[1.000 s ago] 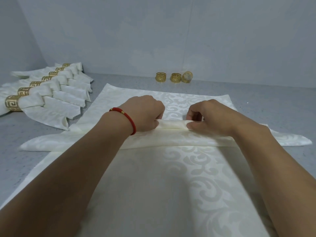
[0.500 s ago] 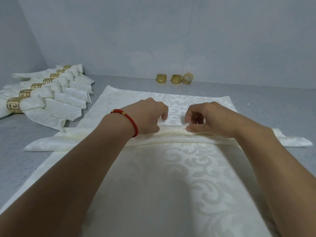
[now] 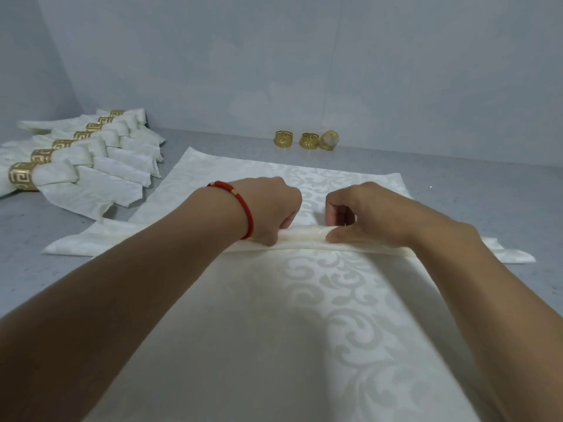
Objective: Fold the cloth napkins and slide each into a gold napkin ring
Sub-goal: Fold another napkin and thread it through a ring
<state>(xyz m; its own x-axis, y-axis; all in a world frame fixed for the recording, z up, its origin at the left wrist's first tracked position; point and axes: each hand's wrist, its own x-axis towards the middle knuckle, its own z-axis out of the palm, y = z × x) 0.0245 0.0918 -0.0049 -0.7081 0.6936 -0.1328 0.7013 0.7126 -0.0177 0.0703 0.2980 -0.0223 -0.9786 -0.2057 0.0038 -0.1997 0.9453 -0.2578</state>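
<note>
Napkin (image 3: 307, 237) — apparently pinched, both hands

We see a grey speckled table (image 3: 475, 190). A flat patterned cream cloth (image 3: 274, 345) covers its centre and lower frame. A row of ringed napkins (image 3: 91, 159) lies upper left, and three loose gold rings (image 3: 306, 140) stand top centre.
</note>
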